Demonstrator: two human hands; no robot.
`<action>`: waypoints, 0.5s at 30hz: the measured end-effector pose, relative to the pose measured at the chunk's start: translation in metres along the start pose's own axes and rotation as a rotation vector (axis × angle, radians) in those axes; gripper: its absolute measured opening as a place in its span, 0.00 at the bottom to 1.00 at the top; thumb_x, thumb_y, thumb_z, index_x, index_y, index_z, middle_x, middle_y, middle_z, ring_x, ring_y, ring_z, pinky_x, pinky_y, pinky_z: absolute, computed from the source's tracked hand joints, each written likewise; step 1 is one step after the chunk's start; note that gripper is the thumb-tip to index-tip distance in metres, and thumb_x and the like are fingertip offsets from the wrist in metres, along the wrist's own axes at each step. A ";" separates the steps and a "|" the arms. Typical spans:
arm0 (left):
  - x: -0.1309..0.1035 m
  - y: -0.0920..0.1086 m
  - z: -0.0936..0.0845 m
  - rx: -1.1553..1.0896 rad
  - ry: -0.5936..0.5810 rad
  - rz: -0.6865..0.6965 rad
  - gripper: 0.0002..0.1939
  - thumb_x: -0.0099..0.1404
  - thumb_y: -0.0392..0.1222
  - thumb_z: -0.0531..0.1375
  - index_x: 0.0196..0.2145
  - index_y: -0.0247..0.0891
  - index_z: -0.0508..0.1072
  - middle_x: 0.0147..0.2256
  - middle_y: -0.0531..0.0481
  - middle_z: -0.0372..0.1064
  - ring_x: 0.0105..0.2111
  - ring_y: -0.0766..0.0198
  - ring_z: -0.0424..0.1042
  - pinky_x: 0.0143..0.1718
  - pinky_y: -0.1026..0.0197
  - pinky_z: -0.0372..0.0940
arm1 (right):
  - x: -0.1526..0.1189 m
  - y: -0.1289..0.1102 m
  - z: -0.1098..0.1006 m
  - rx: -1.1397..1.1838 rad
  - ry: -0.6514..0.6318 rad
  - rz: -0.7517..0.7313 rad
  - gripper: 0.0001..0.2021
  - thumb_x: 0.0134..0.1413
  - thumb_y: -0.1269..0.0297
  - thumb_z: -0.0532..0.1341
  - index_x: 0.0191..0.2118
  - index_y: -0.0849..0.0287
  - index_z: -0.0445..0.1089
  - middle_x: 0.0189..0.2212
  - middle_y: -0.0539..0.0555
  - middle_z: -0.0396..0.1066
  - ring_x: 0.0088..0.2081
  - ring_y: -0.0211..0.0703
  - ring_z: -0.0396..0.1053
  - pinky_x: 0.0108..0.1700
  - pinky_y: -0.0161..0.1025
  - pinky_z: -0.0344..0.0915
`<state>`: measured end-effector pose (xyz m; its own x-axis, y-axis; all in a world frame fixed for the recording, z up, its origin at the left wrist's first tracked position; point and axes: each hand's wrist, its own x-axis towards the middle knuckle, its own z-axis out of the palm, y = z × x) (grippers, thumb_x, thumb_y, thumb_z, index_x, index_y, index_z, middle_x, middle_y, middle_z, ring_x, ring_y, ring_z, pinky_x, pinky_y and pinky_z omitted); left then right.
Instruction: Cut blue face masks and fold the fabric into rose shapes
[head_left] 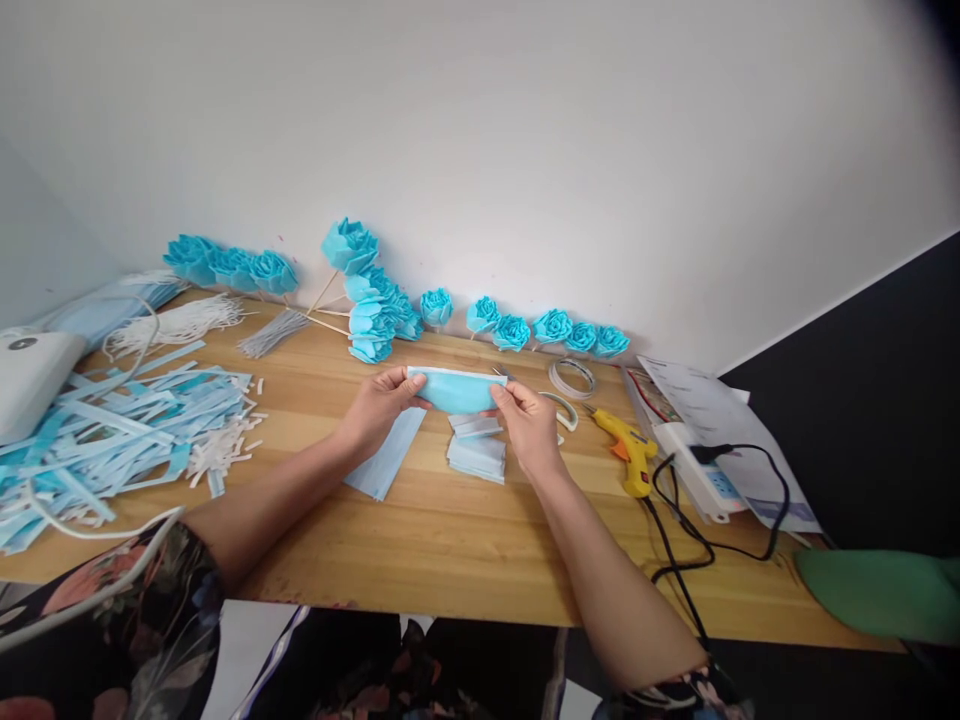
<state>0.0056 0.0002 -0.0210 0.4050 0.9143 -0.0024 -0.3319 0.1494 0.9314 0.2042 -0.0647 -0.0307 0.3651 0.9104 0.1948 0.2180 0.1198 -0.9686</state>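
Observation:
Between my two hands a light blue folded strip of sheet material (457, 391) with a white upper edge is stretched level above the wooden table. My left hand (386, 405) pinches its left end, and my right hand (525, 420) pinches the right end between thumb and fingers. Just below it on the table lies a small stack of pale blue cut pieces (478, 455). A longer pale blue strip (390, 458) rests beside my left wrist, partly covered by that hand.
Blue flowers (375, 310) line the wall. Left are shredded strips (112, 430), white cords (180, 325), grey wires (274, 332) and a white device (34, 375). Right are a tape roll (572, 378), a yellow glue gun (634, 455), a power strip (697, 475) and black cables.

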 end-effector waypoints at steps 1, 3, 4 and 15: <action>0.000 0.000 0.000 0.002 -0.001 0.003 0.20 0.49 0.53 0.71 0.27 0.33 0.75 0.27 0.50 0.72 0.30 0.66 0.70 0.36 0.61 0.69 | 0.000 0.000 0.000 0.008 0.005 0.004 0.18 0.51 0.49 0.63 0.24 0.58 0.67 0.20 0.46 0.59 0.24 0.38 0.66 0.28 0.36 0.68; -0.001 0.000 0.000 0.006 0.002 0.010 0.20 0.49 0.54 0.71 0.26 0.33 0.74 0.27 0.51 0.71 0.30 0.66 0.70 0.36 0.61 0.70 | 0.000 0.000 0.001 0.018 0.009 0.010 0.17 0.51 0.49 0.63 0.24 0.58 0.67 0.20 0.45 0.60 0.24 0.36 0.65 0.29 0.36 0.69; -0.001 -0.001 0.000 0.004 0.006 0.012 0.21 0.48 0.54 0.71 0.25 0.32 0.74 0.26 0.52 0.70 0.29 0.67 0.70 0.36 0.61 0.70 | -0.001 0.000 0.001 0.020 0.006 0.010 0.17 0.51 0.49 0.63 0.24 0.58 0.67 0.20 0.45 0.60 0.24 0.36 0.64 0.30 0.35 0.70; 0.002 -0.011 -0.003 -0.049 -0.036 0.020 0.19 0.51 0.51 0.71 0.32 0.33 0.76 0.33 0.49 0.73 0.34 0.64 0.72 0.37 0.60 0.72 | 0.000 -0.001 0.003 0.029 0.030 0.002 0.18 0.50 0.47 0.63 0.30 0.59 0.72 0.24 0.48 0.67 0.27 0.39 0.67 0.31 0.38 0.72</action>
<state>0.0076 0.0018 -0.0319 0.4285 0.9031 0.0298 -0.3811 0.1507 0.9122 0.2014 -0.0642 -0.0299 0.3929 0.8981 0.1974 0.1911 0.1302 -0.9729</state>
